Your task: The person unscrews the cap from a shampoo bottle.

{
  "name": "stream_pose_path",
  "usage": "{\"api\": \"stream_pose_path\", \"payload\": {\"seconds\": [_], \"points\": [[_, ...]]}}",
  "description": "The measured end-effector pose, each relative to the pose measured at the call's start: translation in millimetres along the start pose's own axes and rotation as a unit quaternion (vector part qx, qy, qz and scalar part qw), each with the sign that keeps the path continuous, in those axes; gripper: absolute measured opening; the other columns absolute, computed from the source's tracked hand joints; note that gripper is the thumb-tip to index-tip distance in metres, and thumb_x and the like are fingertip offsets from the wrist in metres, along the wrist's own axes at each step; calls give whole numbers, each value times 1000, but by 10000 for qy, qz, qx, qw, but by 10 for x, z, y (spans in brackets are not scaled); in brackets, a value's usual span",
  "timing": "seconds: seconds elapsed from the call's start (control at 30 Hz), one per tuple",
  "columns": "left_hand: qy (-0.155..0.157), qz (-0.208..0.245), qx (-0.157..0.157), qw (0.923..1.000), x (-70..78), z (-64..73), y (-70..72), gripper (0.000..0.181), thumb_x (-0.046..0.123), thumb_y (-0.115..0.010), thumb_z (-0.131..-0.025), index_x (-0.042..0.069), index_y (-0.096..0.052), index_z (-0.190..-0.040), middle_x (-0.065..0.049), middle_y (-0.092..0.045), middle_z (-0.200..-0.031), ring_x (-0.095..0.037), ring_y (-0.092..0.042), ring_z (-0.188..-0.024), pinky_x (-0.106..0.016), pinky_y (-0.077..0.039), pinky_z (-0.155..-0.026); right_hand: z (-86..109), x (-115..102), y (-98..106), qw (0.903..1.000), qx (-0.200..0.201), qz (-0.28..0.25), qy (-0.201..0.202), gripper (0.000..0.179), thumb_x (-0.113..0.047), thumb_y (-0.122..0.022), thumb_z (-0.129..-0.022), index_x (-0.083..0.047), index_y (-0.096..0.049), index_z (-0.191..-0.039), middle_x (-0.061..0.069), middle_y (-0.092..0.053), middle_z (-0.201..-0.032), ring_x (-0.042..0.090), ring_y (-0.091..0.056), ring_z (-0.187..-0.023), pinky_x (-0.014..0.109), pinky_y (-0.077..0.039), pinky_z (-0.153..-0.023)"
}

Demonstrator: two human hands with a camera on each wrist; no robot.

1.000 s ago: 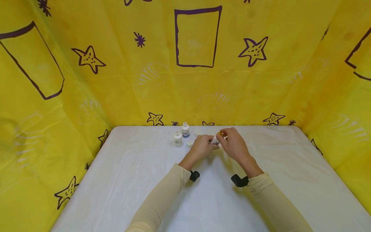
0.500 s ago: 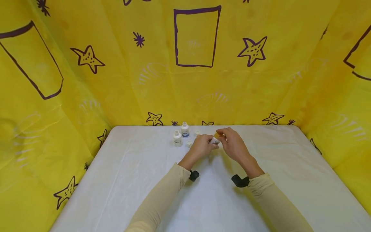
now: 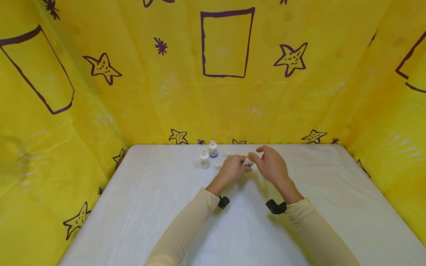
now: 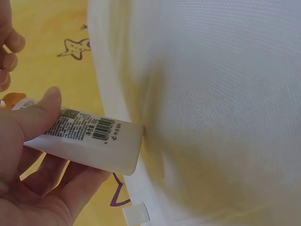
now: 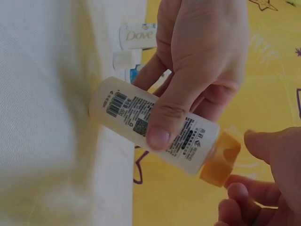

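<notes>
My left hand [image 3: 231, 170] grips a small white bottle [image 5: 157, 125] round its middle, thumb over the printed label. The bottle is tilted, its base against or very near the white tabletop. An orange flip-type cap [image 5: 221, 159] sits on its upper end. My right hand [image 3: 273, 165] is beside that cap, its thumb and fingers parted around it. In the right wrist view a fingertip [image 5: 235, 181] lies close to the cap's edge; whether it touches cannot be told. The left wrist view shows the bottle's barcode side [image 4: 103, 132].
Two uncapped white bottles, one in front [image 3: 204, 160] and one behind [image 3: 213, 150], stand left of my hands. Two white caps, a near one [image 3: 217, 166] and a far one [image 3: 227, 152], lie beside them. A yellow patterned curtain [image 3: 226, 103] borders the white table [image 3: 149, 207].
My right hand's fingers have loosened from the orange cap and spread, and the hand has shifted slightly right. The left hand keeps the bottle in about the same spot.
</notes>
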State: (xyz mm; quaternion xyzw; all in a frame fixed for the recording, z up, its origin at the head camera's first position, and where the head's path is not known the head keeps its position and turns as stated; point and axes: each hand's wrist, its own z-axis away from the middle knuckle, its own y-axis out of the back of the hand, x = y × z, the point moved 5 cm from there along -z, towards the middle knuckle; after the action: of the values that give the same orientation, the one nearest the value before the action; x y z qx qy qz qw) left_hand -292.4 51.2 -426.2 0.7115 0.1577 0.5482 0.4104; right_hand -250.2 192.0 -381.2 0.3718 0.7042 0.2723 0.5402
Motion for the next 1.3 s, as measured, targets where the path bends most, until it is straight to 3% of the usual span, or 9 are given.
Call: {"api": "stream_pose_path", "payload": {"seconds": [0.27,0.53,0.8,1.0,1.17,1.3], "points": [[-54,-76,-20,10000,5,6,-8,15,28,-78,-91,15,-72,-95,3,-65,-77,-11,-52,-65,-21,-38,-57,-1,-46,-37,9999,-139,-11,57,40,-44,-61,-101,-9,-70,-119,11,-71,-87,17,-56,-58,29,-43,-51],[29,-57,30,10000,7,3,-7,22,27,-78,-91,14,-75,-108,2,-69,-86,-13,-55,-72,-22,-40,-59,5,-42,-82,9994,-51,10,337,35,-40,-63,-101,-10,-67,-118,13,-64,-95,23,-58,-76,31,-45,-61],[-69,-146,135,9998,15,1,-7,20,25,-79,-90,13,-76,-106,-1,-73,-91,-13,-56,-74,-21,-42,-62,28,-45,-90,9979,-10,-159,623,23,-22,-59,-100,-11,-67,-118,16,-61,-102,27,-65,-81,37,-51,-65],[-100,-239,165,9995,10,5,0,22,27,-79,-90,13,-75,-106,-1,-71,-89,-12,-55,-72,-20,-39,-60,29,-43,-115,9978,-129,-231,615,34,-16,-60,-97,-9,-61,-130,18,-61,-109,27,-65,-82,37,-53,-67],[-104,-249,193,9994,5,10,9,23,27,-79,-89,14,-76,-108,-1,-72,-90,-12,-56,-73,-21,-41,-61,13,-46,-121,9984,-219,-246,456,47,-28,-62,-100,-3,-53,-139,20,-62,-115,28,-66,-85,39,-55,-70],[-89,-239,147,9996,3,19,8,31,27,-79,-90,15,-75,-118,-2,-74,-97,-13,-57,-76,-21,-42,-62,10,-24,-129,9990,-199,-182,358,50,-36,-63,-101,-1,-57,-135,19,-63,-116,28,-63,-89,40,-54,-71]]}}
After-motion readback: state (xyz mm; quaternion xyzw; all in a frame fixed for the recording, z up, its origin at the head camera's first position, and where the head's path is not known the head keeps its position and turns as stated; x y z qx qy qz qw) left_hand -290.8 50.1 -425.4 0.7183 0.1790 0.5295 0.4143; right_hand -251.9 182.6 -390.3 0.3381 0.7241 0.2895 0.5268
